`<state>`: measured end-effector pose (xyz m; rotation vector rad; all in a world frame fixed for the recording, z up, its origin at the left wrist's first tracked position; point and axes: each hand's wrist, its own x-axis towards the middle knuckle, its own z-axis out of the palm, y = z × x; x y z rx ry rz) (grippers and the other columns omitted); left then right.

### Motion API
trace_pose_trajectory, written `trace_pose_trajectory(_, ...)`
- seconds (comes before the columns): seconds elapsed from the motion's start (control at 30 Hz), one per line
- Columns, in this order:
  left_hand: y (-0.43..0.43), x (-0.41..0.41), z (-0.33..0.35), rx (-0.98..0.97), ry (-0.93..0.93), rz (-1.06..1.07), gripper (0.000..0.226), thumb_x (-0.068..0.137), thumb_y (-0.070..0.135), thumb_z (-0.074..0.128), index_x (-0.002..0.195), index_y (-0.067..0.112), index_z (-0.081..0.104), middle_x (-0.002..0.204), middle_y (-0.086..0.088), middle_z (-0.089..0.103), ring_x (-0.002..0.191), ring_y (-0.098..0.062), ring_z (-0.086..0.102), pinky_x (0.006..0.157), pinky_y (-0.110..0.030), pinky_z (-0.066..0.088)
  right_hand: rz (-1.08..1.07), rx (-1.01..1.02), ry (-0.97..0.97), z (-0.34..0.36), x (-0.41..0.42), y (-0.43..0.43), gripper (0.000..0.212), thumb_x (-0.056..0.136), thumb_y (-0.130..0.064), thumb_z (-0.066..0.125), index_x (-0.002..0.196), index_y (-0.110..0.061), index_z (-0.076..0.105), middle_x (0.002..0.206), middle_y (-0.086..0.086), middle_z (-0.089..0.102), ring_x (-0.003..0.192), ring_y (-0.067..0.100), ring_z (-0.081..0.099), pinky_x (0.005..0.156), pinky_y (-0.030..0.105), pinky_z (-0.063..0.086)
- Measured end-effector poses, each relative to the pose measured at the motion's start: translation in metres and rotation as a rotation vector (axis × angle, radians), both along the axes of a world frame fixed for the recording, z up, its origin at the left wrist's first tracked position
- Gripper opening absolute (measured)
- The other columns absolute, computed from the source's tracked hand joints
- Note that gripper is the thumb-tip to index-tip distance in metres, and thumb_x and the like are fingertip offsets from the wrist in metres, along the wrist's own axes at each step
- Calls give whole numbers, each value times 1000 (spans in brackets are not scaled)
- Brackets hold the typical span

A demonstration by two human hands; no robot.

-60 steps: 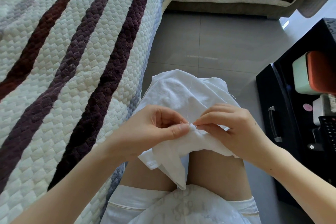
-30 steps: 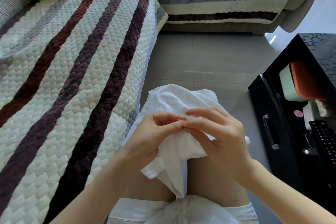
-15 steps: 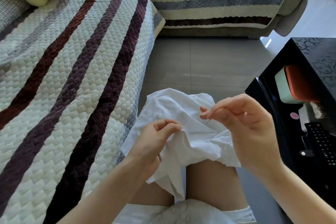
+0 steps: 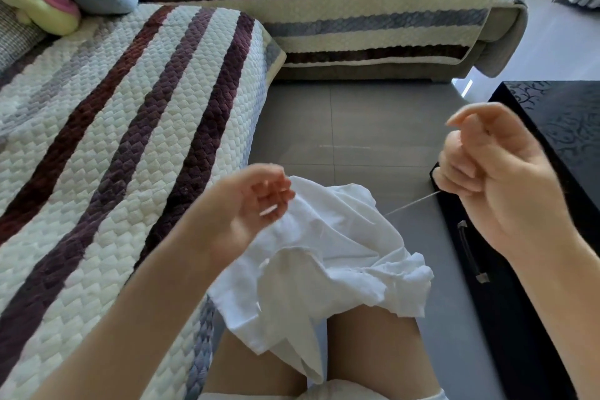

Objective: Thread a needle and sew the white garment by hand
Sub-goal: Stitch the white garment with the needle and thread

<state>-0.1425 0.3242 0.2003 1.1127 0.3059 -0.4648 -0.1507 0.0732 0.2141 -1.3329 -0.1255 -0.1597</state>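
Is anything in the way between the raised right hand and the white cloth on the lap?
Nothing visible. Only the thin white thread spans the gap from the right hand to the crumpled white fabric garment, above grey floor tiles.

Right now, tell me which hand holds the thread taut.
The right hand, up beside the black cabinet: the thread runs from its curled fingers to the white garment. The left hand only grips the garment's edge.
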Motion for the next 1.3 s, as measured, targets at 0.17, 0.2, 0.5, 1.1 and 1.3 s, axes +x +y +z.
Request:
trace_pose_trajectory(0.17, -7, 30, 50, 281, -357, -253, 10, 75, 16, 67, 70, 12, 58, 50, 4, 35, 47, -10, 38, 53, -20, 38, -7, -375, 3, -24, 32, 31, 21, 96, -10, 45, 84, -20, 59, 52, -15, 32, 50, 8, 25, 47, 20, 24)
trace_pose_trajectory(0.2, -9, 34, 59, 328, -410, -295, 8, 78, 17, 63, 76, 11, 60, 49, 5, 32, 45, -10, 35, 50, -18, 35, 19, -436, 12, -29, 37, 38, 22, 97, -9, 44, 85, -19, 59, 53, -15, 34, 51, 8, 27, 50, 20, 26)
trace_pose_trajectory(0.5, -8, 46, 78, 475, -542, -448, 20, 94, 18, 51, 83, 9, 65, 50, 8, 29, 45, -8, 26, 45, -15, 25, 363, -340, -78, -40, 21, 81, 21, 89, -26, 50, 79, -8, 54, 72, -2, 47, 64, 3, 40, 61, 13, 34)
trace_pose_trajectory(1.1, 5, -19, -44, 653, -306, -607, 31, 68, 46, 78, 77, 17, 70, 73, 5, 63, 71, -5, 57, 66, -21, 44, 61, -65, 103, -6, 23, 16, 17, 83, -27, 57, 74, -18, 68, 69, 2, 64, 65, 18, 61, 68, 26, 53)
trace_pose_trajectory(1.3, 6, -36, -45, 540, -269, -459, 7, 75, 18, 79, 71, 15, 74, 69, 2, 68, 68, -6, 62, 64, -17, 48, -54, 478, 431, -14, 67, -42, 10, 73, -8, 62, 63, -8, 66, 65, 3, 64, 65, 14, 67, 66, 27, 58)
